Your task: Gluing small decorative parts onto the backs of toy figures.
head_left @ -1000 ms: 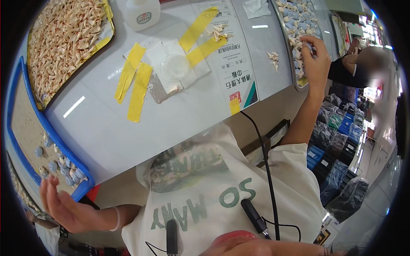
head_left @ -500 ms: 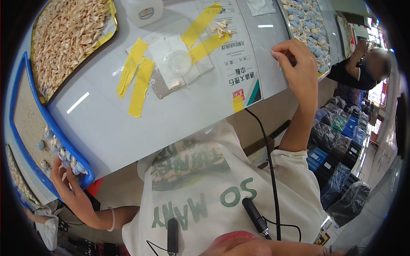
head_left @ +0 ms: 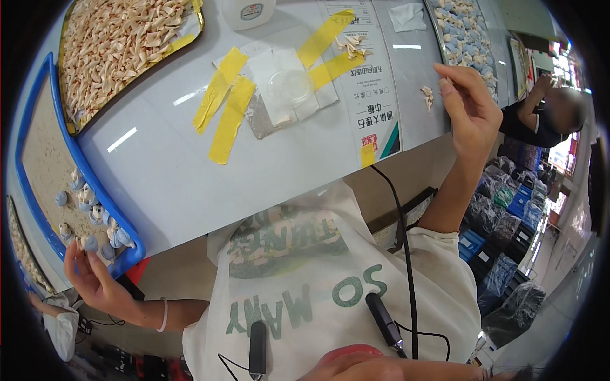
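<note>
The left hand (head_left: 95,276), fingers partly curled, pinches a blue-and-white piece (head_left: 89,244) between thumb and fingertips, over the near corner of the blue tray (head_left: 131,257) at the bench's left end. More such pieces (head_left: 95,213) lie loose in that corner. The right hand (head_left: 473,111) is over the bench (head_left: 184,197) near its right end, thumb and forefinger drawn close together and the other fingers curled; whether anything is between the tips I cannot tell. Just left of it lie a few small tan pieces (head_left: 427,98).

A sheet (head_left: 384,95) running in from the bench's near edge bears dark printed characters, upside down from here, with a red stamp-like mark and a green corner. The white bottle (head_left: 249,14) at the far edge has an oval label, too small to read. Large green letters cross the shirt (head_left: 286,254), also inverted.
</note>
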